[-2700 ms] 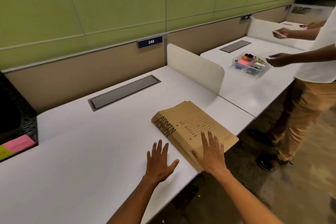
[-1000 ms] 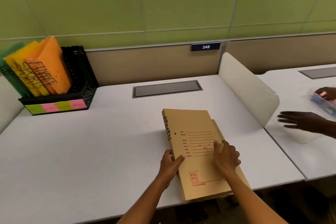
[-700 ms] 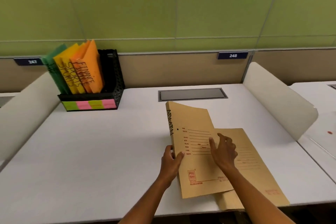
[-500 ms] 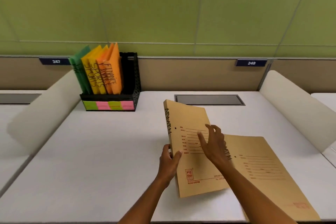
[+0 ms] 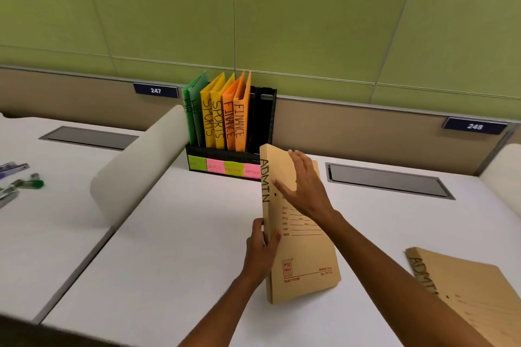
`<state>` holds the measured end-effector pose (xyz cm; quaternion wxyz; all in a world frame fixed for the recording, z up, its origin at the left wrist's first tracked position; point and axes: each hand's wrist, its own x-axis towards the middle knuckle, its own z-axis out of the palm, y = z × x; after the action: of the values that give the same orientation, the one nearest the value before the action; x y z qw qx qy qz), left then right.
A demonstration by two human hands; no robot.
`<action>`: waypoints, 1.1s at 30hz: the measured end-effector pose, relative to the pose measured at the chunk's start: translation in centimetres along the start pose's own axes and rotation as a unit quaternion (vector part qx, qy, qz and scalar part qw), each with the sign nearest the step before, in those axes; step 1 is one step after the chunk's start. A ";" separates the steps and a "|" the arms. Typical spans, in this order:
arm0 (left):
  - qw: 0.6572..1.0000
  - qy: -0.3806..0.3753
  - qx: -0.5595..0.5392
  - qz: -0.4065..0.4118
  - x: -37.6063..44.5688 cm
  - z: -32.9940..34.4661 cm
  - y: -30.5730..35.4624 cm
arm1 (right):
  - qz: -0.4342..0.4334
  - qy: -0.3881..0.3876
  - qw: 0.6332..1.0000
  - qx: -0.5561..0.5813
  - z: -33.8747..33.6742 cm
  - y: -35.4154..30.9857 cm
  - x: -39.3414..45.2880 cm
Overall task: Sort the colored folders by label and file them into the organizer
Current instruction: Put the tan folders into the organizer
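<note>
Organizer (image 5: pixel 255 132) behind raised ADMIN folder (image 5: pixel 301 248)

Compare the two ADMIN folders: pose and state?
The held folder is raised on edge, spine toward the organizer; the other folder lies flat on the desk, far right. The left hand grips the held one's spine and the right hand rests on its cover; nothing touches the other. Both are tan, marked ADMIN.
</note>
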<state>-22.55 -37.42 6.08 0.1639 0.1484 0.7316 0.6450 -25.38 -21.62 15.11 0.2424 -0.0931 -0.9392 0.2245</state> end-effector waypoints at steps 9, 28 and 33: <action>0.999 0.015 0.022 0.020 6.7 -2.0 0.6 | -0.041 -0.015 0.999 0.017 1.2 -1.0 8.8; 0.987 0.027 0.058 0.145 13.9 -2.9 1.2 | -0.054 0.019 0.998 -0.011 -1.1 -3.5 19.2; 0.987 0.018 0.056 0.153 15.5 -5.0 1.0 | -0.061 -0.011 0.998 0.005 -2.3 -6.1 20.3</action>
<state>-38.65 -35.14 6.94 0.0415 0.2555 0.7381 0.6230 -42.18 -20.40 28.09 0.2458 -0.0319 -0.9446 0.2151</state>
